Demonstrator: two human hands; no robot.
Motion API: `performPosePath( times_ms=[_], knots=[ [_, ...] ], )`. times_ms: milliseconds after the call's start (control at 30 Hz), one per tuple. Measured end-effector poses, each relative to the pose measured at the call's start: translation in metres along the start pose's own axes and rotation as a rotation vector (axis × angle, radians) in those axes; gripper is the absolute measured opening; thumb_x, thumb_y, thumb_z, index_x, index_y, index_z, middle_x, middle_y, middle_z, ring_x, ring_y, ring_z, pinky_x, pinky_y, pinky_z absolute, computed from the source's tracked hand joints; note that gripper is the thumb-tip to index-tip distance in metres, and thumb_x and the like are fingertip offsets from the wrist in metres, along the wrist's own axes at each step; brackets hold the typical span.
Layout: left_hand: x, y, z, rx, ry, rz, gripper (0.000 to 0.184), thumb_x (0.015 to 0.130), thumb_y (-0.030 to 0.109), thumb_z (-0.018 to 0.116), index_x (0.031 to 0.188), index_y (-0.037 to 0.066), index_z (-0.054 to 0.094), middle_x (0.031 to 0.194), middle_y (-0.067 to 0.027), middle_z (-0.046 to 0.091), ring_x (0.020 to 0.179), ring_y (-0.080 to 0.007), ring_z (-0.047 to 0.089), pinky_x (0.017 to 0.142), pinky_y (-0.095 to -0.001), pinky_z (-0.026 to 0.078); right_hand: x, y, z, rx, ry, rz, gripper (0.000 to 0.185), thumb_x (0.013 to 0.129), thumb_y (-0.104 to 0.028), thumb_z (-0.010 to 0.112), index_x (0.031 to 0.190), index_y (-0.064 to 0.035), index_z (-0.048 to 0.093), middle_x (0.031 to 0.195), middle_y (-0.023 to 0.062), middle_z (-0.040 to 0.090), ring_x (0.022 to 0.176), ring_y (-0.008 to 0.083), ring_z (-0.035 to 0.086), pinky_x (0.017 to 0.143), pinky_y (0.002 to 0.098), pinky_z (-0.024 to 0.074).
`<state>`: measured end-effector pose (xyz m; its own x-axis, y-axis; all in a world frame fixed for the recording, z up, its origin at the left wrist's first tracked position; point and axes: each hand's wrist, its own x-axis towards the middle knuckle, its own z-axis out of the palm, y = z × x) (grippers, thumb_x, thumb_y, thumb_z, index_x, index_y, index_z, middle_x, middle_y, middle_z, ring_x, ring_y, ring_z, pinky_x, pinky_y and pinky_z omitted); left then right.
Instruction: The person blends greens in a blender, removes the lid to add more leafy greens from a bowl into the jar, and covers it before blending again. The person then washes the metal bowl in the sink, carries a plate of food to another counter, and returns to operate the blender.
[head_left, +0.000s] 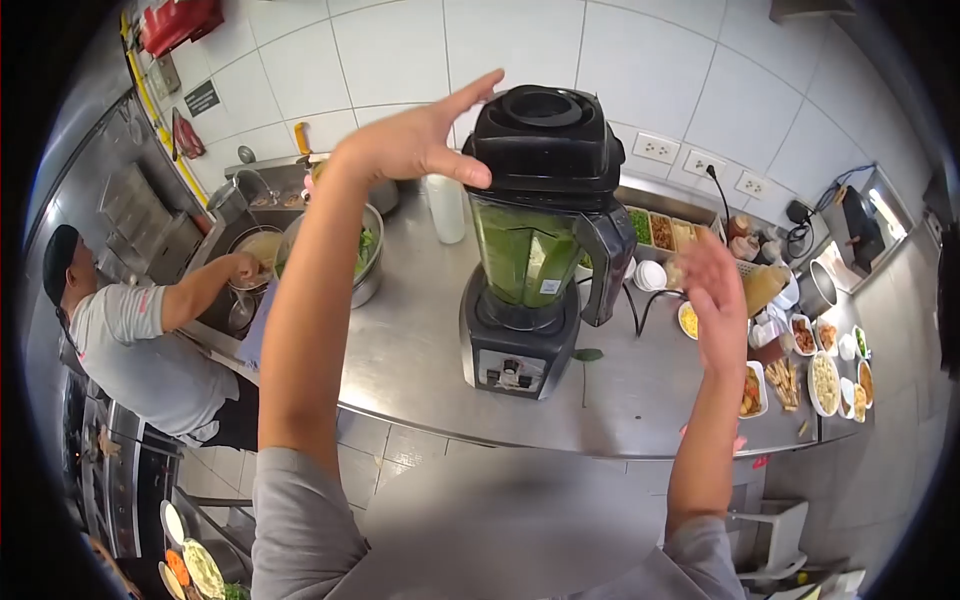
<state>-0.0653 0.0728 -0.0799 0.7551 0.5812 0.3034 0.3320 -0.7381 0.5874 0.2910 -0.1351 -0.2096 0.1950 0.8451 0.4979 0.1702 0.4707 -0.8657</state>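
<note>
A black blender (520, 376) stands upright on the steel counter. Its clear jar (508, 250) contains green leaves or a green mixture, and a black lid (540, 150) covers the top. My left hand (425, 140) is raised at the lid's left side, fingers spread and nothing in them; whether the thumb touches the lid I cannot tell. On the other side, my right hand (712, 300) hovers apart from the blender's handle (606, 265). Its fingers are slightly blurred but look loose and apart, holding nothing. A green leaf (588, 354) lies beside the blender base.
A white bottle (446, 210) and a metal bowl (372, 270) of greens stand left of the blender. Farther left, a co-worker (150, 340) reaches into the sink area. Several food dishes (824, 384) and a power cord (640, 318) are to the right.
</note>
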Motion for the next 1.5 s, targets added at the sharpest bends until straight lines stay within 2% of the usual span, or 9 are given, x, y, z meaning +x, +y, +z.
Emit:
performPosePath(
  times_ms=[167,267,333,533,967,1033,1167,1367,1500],
  knots=[
    [-0.007,0.000,0.023,-0.195,0.084,0.092,0.116,0.074,0.046,0.083,0.159,0.009,0.014,0.158,-0.0192,0.031,0.148,-0.0327,0.028,0.121,-0.0448,0.021,0.052,-0.065,0.086,-0.321,-0.103,-0.230,0.069,0.086,-0.015,0.074,0.148,-0.0072,0.044,0.136,0.0120,0.060,0.126,0.0229,0.055,0.105,0.0384,0.0425],
    [-0.007,0.007,0.028,-0.208,0.142,0.131,0.110,0.075,0.045,0.082,0.159,0.009,0.020,0.157,-0.0185,0.033,0.147,-0.0309,0.029,0.121,-0.0421,0.022,0.060,-0.063,0.106,-0.446,-0.060,-0.221,0.059,0.086,-0.019,0.077,0.139,-0.0048,0.055,0.130,0.0137,0.064,0.120,0.0213,0.059,0.104,0.0360,0.0441],
    [-0.013,0.010,0.030,-0.232,0.154,0.130,0.105,0.077,0.046,0.081,0.157,0.009,0.024,0.156,-0.0177,0.035,0.146,-0.0295,0.032,0.120,-0.0408,0.023,0.060,-0.062,0.113,-0.222,0.040,-0.040,0.046,0.089,-0.021,0.075,0.130,-0.0035,0.063,0.122,0.0137,0.069,0.112,0.0203,0.064,0.100,0.0329,0.0468],
    [0.000,0.014,0.031,-0.445,0.184,0.138,0.091,0.084,0.042,0.075,0.156,0.009,0.029,0.150,-0.0157,0.044,0.137,-0.0285,0.042,0.116,-0.0400,0.030,0.069,-0.082,0.119,-0.409,0.130,-0.157,0.038,0.092,-0.017,0.072,0.126,-0.0024,0.067,0.118,0.0106,0.070,0.110,0.0149,0.063,0.098,0.0296,0.0467],
    [-0.006,0.030,0.012,-0.457,0.362,0.203,0.101,0.073,0.036,0.083,0.154,0.007,0.031,0.147,-0.0135,0.044,0.135,-0.0262,0.043,0.115,-0.0377,0.032,0.084,-0.088,0.126,-0.408,0.050,-0.353,0.046,0.092,-0.015,0.070,0.135,-0.0025,0.059,0.131,0.0154,0.064,0.123,0.0218,0.058,0.105,0.0350,0.0426],
    [-0.027,0.028,0.010,-0.514,0.442,0.261,0.098,0.073,0.027,0.084,0.153,0.006,0.032,0.144,-0.0133,0.047,0.133,-0.0251,0.046,0.113,-0.0373,0.034,0.078,-0.096,0.138,-0.360,-0.006,-0.438,0.047,0.091,-0.011,0.069,0.135,-0.0024,0.059,0.134,0.0166,0.062,0.126,0.0242,0.057,0.107,0.0362,0.0411],
    [-0.095,0.007,0.006,-0.338,0.629,0.257,0.109,0.067,0.038,0.087,0.153,0.001,0.031,0.145,-0.0133,0.045,0.135,-0.0243,0.043,0.115,-0.0353,0.029,0.055,-0.102,0.171,-0.476,-0.179,-0.559,0.051,0.085,-0.008,0.071,0.134,-0.0021,0.059,0.133,0.0212,0.061,0.127,0.0326,0.056,0.108,0.0385,0.0407],
    [-0.214,-0.065,0.052,-0.401,0.739,0.001,0.121,0.064,0.060,0.083,0.152,-0.004,0.029,0.156,-0.0169,0.033,0.145,-0.0275,0.031,0.119,-0.0388,0.021,0.009,-0.060,0.241,-0.430,-0.519,-0.414,0.068,0.084,-0.018,0.075,0.145,-0.0071,0.048,0.143,0.0244,0.048,0.131,0.0405,0.047,0.110,0.0436,0.0373],
    [-0.268,-0.126,0.127,-0.965,0.744,-0.241,0.114,0.068,0.057,0.082,0.154,0.003,0.029,0.152,-0.0143,0.035,0.141,-0.0259,0.036,0.117,-0.0387,0.027,-0.008,-0.002,0.294,-0.471,-0.593,-0.256,0.062,0.084,-0.017,0.074,0.142,-0.0103,0.051,0.133,0.0206,0.054,0.123,0.0397,0.051,0.105,0.0438,0.0418]
  ],
)
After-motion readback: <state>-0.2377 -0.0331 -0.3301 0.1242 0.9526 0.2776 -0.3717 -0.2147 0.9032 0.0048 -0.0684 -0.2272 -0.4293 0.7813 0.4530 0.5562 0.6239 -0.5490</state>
